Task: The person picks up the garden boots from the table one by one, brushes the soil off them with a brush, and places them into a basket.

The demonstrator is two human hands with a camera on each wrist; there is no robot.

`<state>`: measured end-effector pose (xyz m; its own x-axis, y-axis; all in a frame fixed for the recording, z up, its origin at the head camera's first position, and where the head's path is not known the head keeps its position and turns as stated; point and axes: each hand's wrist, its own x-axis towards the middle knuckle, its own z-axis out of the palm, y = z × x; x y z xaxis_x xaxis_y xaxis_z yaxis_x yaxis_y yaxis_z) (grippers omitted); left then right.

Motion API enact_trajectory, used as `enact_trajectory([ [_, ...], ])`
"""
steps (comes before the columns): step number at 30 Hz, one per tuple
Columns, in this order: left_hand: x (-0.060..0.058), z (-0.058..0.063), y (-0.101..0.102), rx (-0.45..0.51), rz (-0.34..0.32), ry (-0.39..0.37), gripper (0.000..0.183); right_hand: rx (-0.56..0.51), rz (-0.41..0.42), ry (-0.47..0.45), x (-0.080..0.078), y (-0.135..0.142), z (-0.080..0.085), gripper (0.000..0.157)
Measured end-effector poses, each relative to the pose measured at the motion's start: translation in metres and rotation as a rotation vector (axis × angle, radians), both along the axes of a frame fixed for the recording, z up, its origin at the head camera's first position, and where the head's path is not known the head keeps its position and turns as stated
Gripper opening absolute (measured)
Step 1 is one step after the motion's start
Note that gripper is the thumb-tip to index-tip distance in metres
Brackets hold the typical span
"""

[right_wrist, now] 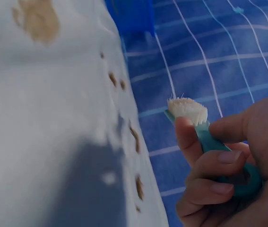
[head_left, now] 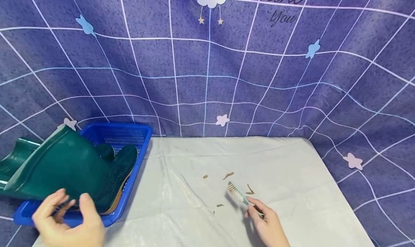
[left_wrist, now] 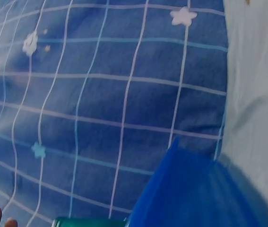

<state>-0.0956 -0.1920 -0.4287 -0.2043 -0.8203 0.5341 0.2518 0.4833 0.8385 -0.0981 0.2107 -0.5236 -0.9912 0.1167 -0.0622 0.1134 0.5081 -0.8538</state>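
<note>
My left hand (head_left: 72, 230) hovers at the near side of a blue plastic basket (head_left: 118, 131), its fingers loosely bent with nothing between them. Right behind it a dark green rubber boot (head_left: 69, 164) lies on its side in the basket, its wide opening toward the left. Part of a second green boot (head_left: 22, 151) shows behind. A small brush (head_left: 237, 194) with a green handle and pale, brown-stained bristles is in my right hand (head_left: 268, 222), which grips the handle. Its bristle end (right_wrist: 189, 109) sticks out past the fingers, above the cloth.
A white cloth (head_left: 181, 160) covers the table, with several brown smears and bits of dirt (head_left: 228, 175) around the brush. Behind and along the sides hangs a blue-purple curtain (head_left: 194, 88) with a grid and stars. The basket stands at the table's left edge.
</note>
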Motion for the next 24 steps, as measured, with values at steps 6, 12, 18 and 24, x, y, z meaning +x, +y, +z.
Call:
enact_trajectory([
  [6,-0.006,-0.003,0.03,-0.108,-0.203,0.189,0.023,0.032,-0.081,-0.095,0.002,0.032,0.004,0.03],
  [12,-0.007,-0.034,0.037,-0.281,-0.34,0.076,0.01,0.004,-0.179,-0.258,0.004,0.059,-0.004,0.043],
  [18,-0.01,-0.058,0.044,-0.455,-0.467,-0.061,0.018,0.086,-0.279,-0.289,0.007,0.069,-0.014,0.041],
  [24,-0.008,-0.071,0.052,-0.551,-0.529,-0.274,0.027,0.151,-0.28,-0.32,0.006,0.063,-0.02,0.033],
])
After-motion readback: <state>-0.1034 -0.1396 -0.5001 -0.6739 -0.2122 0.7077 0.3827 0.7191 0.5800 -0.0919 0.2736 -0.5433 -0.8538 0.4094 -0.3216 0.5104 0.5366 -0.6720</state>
